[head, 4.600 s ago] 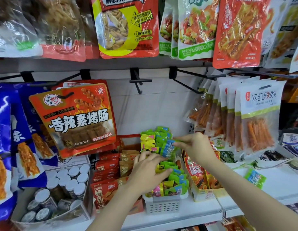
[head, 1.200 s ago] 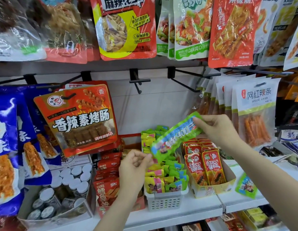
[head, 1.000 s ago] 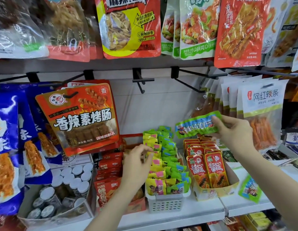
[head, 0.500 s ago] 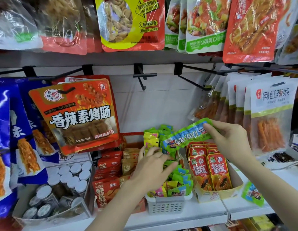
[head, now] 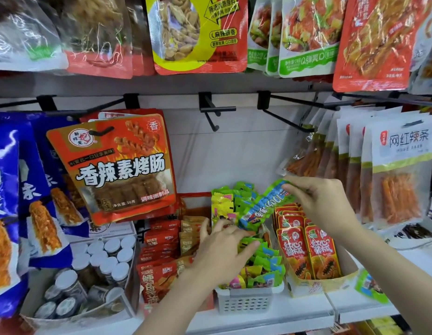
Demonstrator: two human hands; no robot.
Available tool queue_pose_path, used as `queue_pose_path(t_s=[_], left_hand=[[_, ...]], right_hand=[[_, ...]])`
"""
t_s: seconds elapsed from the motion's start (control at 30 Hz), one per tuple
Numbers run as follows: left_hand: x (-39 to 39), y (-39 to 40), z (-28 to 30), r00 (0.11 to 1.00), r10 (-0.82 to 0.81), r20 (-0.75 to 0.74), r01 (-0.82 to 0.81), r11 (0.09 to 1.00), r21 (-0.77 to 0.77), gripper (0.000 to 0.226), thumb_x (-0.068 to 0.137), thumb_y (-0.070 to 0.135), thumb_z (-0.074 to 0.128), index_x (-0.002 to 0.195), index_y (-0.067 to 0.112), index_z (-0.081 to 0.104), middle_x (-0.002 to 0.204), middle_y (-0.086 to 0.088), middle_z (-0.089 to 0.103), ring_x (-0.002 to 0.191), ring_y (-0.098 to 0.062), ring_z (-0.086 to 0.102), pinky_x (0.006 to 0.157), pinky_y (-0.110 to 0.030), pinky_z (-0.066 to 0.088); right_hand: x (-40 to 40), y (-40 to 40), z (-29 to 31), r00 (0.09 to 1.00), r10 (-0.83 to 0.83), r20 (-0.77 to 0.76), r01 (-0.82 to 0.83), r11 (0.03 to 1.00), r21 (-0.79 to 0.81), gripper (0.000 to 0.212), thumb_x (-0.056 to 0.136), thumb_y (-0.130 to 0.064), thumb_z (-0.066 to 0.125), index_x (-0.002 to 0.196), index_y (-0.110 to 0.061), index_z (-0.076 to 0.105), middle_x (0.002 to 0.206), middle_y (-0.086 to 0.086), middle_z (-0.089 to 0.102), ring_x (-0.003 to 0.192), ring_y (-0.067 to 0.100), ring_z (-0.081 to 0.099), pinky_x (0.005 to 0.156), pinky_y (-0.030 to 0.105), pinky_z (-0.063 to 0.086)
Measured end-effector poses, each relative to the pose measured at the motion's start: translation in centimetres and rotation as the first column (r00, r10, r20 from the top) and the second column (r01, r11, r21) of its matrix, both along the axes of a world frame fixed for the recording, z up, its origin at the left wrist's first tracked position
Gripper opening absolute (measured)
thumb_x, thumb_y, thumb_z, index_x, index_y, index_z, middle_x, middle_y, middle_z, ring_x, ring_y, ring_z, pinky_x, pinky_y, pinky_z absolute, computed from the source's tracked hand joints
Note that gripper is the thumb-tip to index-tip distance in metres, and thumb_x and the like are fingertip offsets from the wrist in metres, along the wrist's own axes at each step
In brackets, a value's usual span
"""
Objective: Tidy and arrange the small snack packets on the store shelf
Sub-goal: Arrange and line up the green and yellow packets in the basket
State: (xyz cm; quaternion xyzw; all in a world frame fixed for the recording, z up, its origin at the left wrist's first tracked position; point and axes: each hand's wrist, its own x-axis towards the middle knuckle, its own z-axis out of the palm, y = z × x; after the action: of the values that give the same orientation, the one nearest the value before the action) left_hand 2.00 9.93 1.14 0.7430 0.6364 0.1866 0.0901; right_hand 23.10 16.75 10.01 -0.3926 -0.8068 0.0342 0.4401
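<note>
A white slatted basket (head: 246, 302) on the shelf holds several small green, yellow and blue snack packets (head: 263, 269). My right hand (head: 323, 204) pinches the upper end of a long green-and-blue packet strip (head: 265, 206), which slants down to the left over the basket. My left hand (head: 224, 252) lies on the packets in the basket with its fingers spread; the packets beneath it are hidden.
A cardboard tray of red papaya packets (head: 309, 252) stands right of the basket, red packets (head: 159, 257) and white-lidded jars (head: 99, 267) to its left. An orange bag (head: 118, 165) hangs at the left and white strip bags (head: 398, 170) at the right. Two bare hooks (head: 215, 112) jut out above.
My right hand has brought the long strip lower, and its free end now dips toward the basket. My left hand stays on the packets, and the view has tilted down slightly.
</note>
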Motion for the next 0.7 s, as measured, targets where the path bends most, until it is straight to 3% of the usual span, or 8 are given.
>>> queue_pose_path(t_s=[0.13, 0.23, 0.3, 0.4, 0.5, 0.57, 0.7], left_hand=[[0.1, 0.0, -0.2, 1.0, 0.005, 0.011, -0.005, 1.0, -0.007, 0.054, 0.095, 0.068, 0.028, 0.132, 0.039, 0.055, 0.134, 0.02, 0.054, 0.137, -0.007, 0.022, 0.114, -0.051, 0.002], [0.2, 0.0, -0.2, 1.0, 0.005, 0.013, -0.005, 1.0, -0.001, 0.053, 0.095, 0.067, 0.029, 0.131, 0.039, 0.055, 0.134, 0.022, 0.054, 0.137, -0.007, 0.021, 0.115, -0.053, 0.002], [0.3, 0.0, -0.1, 1.0, 0.015, 0.007, -0.015, 1.0, 0.0, 0.05, 0.095, 0.067, 0.031, 0.13, 0.04, 0.055, 0.134, 0.022, 0.054, 0.138, -0.007, 0.021, 0.115, -0.053, 0.001], [0.5, -0.2, 0.1, 1.0, 0.027, 0.001, -0.027, 1.0, -0.007, 0.049, 0.096, 0.066, 0.032, 0.128, 0.039, 0.056, 0.133, 0.021, 0.054, 0.139, -0.006, 0.021, 0.114, -0.053, 0.0], [0.3, -0.3, 0.1, 1.0, 0.025, 0.016, -0.025, 1.0, 0.0, 0.047, 0.096, 0.065, 0.033, 0.128, 0.039, 0.057, 0.132, 0.022, 0.054, 0.139, -0.005, 0.021, 0.115, -0.052, -0.001], [0.3, -0.3, 0.1, 0.999, 0.022, 0.032, -0.023, 1.0, 0.009, 0.046, 0.096, 0.065, 0.034, 0.128, 0.039, 0.057, 0.132, 0.023, 0.053, 0.139, -0.005, 0.021, 0.115, -0.052, -0.001], [0.4, -0.2, -0.3, 0.999, 0.022, 0.041, -0.023, 0.999, 0.028, 0.046, 0.097, 0.063, 0.036, 0.128, 0.037, 0.057, 0.136, 0.019, 0.046, 0.139, -0.008, 0.022, 0.115, -0.052, 0.006]], right_hand=[[0.4, -0.1, -0.9, 1.0, 0.0, 0.011, 0.0, 0.997, -0.075, 0.032, 0.086, -0.037, 0.061, 0.102, -0.014, 0.078, 0.085, -0.003, 0.077, 0.075, 0.003, 0.069, 0.072, 0.015, 0.051], [-1.0, -0.1, -1.9, 0.986, 0.045, 0.162, -0.018, 0.986, -0.163, 0.03, 0.087, -0.038, 0.064, 0.103, -0.016, 0.077, 0.08, 0.0, 0.077, 0.066, -0.007, 0.063, 0.066, 0.003, 0.044], [-2.6, 0.3, -2.9, 0.968, 0.072, 0.241, -0.02, 0.977, -0.213, 0.028, 0.088, -0.033, 0.068, 0.107, -0.014, 0.076, 0.095, 0.004, 0.077, 0.079, 0.0, 0.067, 0.075, 0.005, 0.043], [-4.7, 1.0, -4.0, 0.94, 0.049, 0.339, 0.071, 0.94, -0.333, 0.036, 0.086, -0.038, 0.071, 0.115, -0.019, 0.073, 0.11, 0.007, 0.072, 0.1, 0.022, 0.067, 0.09, 0.029, 0.049], [-4.8, 1.3, -4.0, 0.93, 0.007, 0.367, 0.163, 0.889, -0.428, 0.046, 0.073, -0.041, 0.082, 0.115, -0.022, 0.072, 0.107, 0.003, 0.074, 0.098, 0.014, 0.069, 0.088, 0.025, 0.052], [-3.9, 1.4, -4.0, 0.955, 0.015, 0.295, 0.129, 0.878, -0.462, 0.037, 0.07, -0.03, 0.086, 0.103, -0.017, 0.077, 0.096, 0.001, 0.076, 0.084, 0.004, 0.068, 0.084, 0.016, 0.052], [-4.2, 0.6, -4.6, 0.958, -0.024, 0.287, 0.136, 0.915, -0.379, 0.01, 0.083, -0.026, 0.076, 0.092, -0.023, 0.079, 0.088, -0.003, 0.077, 0.083, 0.009, 0.07, 0.084, 0.027, 0.054]])
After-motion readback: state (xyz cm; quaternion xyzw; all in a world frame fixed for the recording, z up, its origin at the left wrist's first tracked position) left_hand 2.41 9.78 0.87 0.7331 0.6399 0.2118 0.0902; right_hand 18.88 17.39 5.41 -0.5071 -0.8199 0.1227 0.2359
